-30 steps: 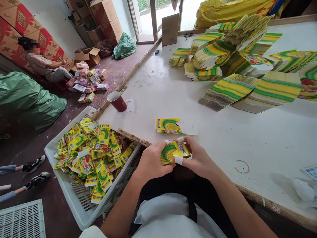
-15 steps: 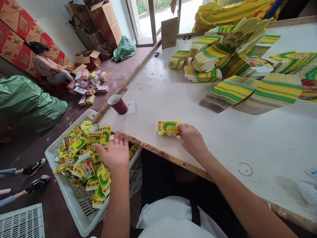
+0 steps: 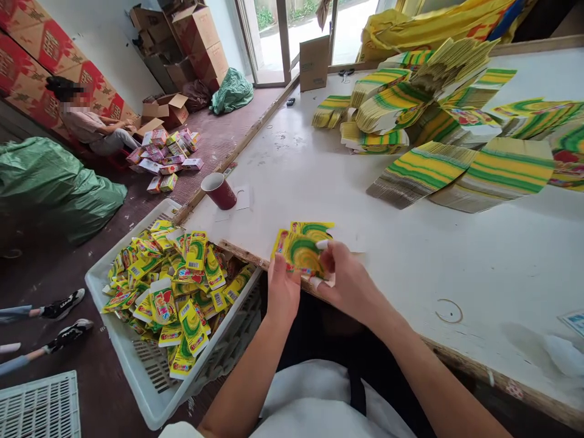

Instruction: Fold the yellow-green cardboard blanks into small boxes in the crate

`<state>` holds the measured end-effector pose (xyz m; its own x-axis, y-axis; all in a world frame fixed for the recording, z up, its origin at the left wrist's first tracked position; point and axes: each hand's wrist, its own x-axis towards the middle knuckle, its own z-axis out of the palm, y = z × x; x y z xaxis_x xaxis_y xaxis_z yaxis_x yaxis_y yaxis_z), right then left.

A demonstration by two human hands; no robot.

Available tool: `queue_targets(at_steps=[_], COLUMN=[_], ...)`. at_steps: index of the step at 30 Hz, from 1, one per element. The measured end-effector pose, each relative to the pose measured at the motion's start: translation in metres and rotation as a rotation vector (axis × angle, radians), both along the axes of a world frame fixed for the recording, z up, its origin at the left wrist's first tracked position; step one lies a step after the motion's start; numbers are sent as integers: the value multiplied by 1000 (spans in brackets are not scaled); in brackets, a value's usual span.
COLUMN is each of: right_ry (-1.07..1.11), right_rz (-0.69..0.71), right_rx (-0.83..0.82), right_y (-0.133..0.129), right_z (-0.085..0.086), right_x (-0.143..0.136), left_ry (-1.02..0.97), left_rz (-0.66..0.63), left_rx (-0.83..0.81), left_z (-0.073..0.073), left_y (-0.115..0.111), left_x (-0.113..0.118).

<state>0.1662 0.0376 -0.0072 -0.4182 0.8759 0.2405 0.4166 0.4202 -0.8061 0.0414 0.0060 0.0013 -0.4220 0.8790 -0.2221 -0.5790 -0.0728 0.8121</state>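
Note:
Between my hands, just above the table's front edge, is a flat yellow-and-green printed carton [image 3: 301, 252], slightly blurred. My left hand [image 3: 283, 292] grips its lower left corner, thumb on top. My right hand [image 3: 349, 277] pinches its right end, with white coverings on the fingertips. Behind it another yellow carton [image 3: 312, 227] lies on the white table, partly hidden by the held one. To my left, a white plastic crate [image 3: 150, 420] holds a heap of similar small cartons [image 3: 194, 325].
A maroon cup [image 3: 219, 191] stands near the table's left edge. Fanned stacks of flat cartons [image 3: 424, 173] cover the back right of the white table [image 3: 319, 176]. A rubber band [image 3: 449, 311] lies at right. A seated person [image 3: 91, 121] works by boxes on the floor.
My left hand has come from over the crate to the table edge and grips a carton. My right hand has drawn this carton toward me; another now shows behind it.

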Motion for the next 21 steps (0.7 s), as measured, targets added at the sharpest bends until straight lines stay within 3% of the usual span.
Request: queue_targets(at_steps=[3,8,14,18,21], right_ry=[217,525,563,517,533], right_rz=[60,-58,-85,-105,-36], right_rx=[-137,-403,-524,-508,-513], right_y=[-19,-34,-36,-40,-41], right_z=[4,-7,-14,-10,-5], right_x=[-8,-14,-13,-6,0], left_ry=[-37,24,256,265,259], left_rz=[18,123,129,112,36], left_rx=[43,145,239,136,71], left_z=[7,9,-4,-8,-5], left_y=[2,-3,-13,-14,-13], left_x=[7,15,18,19,18])
